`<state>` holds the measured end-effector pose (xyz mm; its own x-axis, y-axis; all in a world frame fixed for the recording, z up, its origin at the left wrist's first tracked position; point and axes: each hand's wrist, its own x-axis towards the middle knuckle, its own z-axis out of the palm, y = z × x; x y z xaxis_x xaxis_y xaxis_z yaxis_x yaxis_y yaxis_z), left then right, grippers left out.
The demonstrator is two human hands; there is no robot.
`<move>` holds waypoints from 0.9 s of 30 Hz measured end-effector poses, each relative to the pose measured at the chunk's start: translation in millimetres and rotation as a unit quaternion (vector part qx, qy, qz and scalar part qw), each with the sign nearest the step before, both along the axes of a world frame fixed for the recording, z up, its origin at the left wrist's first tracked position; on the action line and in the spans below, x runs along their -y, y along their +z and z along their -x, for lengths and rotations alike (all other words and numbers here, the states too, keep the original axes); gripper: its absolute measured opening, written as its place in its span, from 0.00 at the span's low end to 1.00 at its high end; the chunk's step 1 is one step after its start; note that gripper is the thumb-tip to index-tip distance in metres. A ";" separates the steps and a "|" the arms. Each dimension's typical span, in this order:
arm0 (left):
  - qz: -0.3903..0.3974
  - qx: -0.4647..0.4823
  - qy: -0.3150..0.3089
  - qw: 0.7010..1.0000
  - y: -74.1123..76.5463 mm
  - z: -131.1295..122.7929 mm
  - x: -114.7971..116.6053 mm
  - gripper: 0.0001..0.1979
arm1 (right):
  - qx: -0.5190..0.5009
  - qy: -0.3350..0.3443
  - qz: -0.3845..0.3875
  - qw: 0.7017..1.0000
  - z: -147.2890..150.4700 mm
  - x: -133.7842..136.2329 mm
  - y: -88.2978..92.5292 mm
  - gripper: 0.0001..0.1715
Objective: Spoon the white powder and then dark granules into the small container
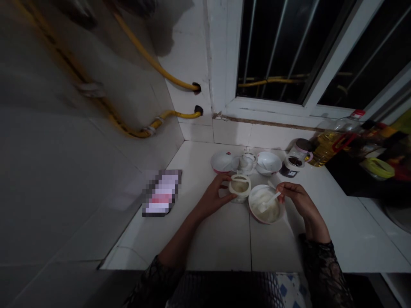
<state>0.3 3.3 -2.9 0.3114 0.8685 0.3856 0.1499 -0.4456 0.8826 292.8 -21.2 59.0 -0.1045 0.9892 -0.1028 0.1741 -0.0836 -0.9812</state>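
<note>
My left hand [214, 193] curls around a small open white jar [239, 187] with pale contents on the tiled counter. My right hand [294, 194] pinches the handle of a white spoon [269, 202], whose bowl dips into a white bowl [265, 204] of pale powder just right of the jar. Both hands rest low over the counter, close together.
Behind stand a lid-like white dish [221, 161], a small glass jar [247, 161], another white bowl [269, 163], a dark-filled jar [293, 162] and an oil bottle [334, 139]. A flat packet [162, 193] lies left. Yellow hoses [154, 124] run along the wall; a stove edge [362, 179] is right.
</note>
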 end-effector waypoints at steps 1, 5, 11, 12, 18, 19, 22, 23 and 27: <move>-0.001 0.001 -0.001 1.000 0.2 -0.1 0.0 0.19 | -0.002 -0.002 0.002 1.000 -0.4 -0.1 0.1 0.18; -0.001 0.000 0.000 1.000 1.4 -0.3 0.5 0.18 | -0.014 -0.014 0.010 1.000 -2.3 -1.5 -0.8 0.16; 0.002 -0.002 0.005 1.000 0.7 -0.7 0.7 0.19 | -0.037 -0.041 0.017 0.998 -5.5 -4.4 -5.1 0.16; 0.001 -0.004 0.004 1.000 0.4 -0.6 0.6 0.19 | -0.043 -0.045 0.018 0.998 -5.5 -4.9 -6.0 0.16; -0.008 -0.004 0.001 1.000 -1.7 0.2 -0.7 0.19 | -0.076 -0.095 -0.040 0.992 6.6 -11.0 -2.9 0.19; -0.008 -0.004 0.001 1.000 -1.9 0.2 -0.8 0.19 | -0.073 -0.102 -0.064 0.990 11.5 -11.7 -1.0 0.20; -0.003 -0.004 0.004 1.000 -1.7 0.1 -0.8 0.19 | -0.040 -0.116 -0.150 0.981 30.1 -10.5 3.2 0.19; -0.001 -0.003 0.004 1.000 -1.3 -0.1 -0.7 0.19 | -0.017 -0.119 -0.182 0.976 36.9 -9.0 3.5 0.18; 0.001 0.003 0.002 1.000 0.8 -0.7 0.1 0.19 | 0.161 -0.044 -0.364 0.916 61.0 -0.8 -1.3 0.11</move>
